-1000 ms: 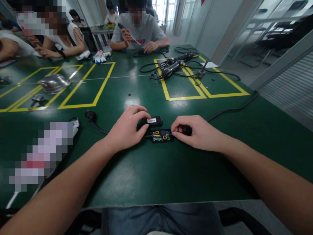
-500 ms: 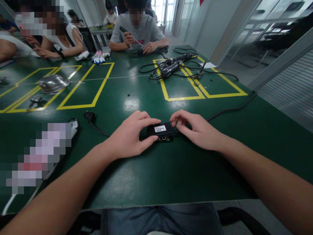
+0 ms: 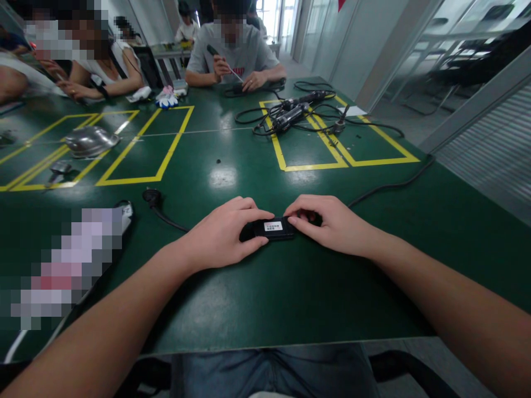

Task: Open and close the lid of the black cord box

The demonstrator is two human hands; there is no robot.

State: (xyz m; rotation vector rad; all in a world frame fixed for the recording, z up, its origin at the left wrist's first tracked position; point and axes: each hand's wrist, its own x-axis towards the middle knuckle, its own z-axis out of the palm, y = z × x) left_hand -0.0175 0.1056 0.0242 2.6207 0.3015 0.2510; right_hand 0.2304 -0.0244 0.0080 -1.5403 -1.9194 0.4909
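A black case (image 3: 284,234) with a white label (image 3: 273,226) lies on the green worktop (image 3: 232,298), between the two hands, well in from the near edge and about midway between the left and right sides of the view. The case is spanned from its left end by the left hand (image 3: 224,233): its fingers are parted by the case's width, with the thumb laid against the near long side and the forefinger against the far one, so that the case is held between them. At the right end, the far corner is touched by the right hand (image 3: 338,225), whose fingers are curled with the tips nearly together; whether anything is pinched there cannot be told.

To the left of the left hand, a black plug (image 3: 152,196) is seen on its cord (image 3: 172,222). Another cord (image 3: 385,188) is run from the worktop's right edge towards the right hand. Farther off, corded tools (image 3: 290,116) are heaped over yellow tape (image 3: 315,166), and a metal dish (image 3: 89,141) is set towards the left. Near the far edge lie gloves (image 3: 167,99), and a screwdriver (image 3: 224,62) is held by a person (image 3: 257,50) seated across.
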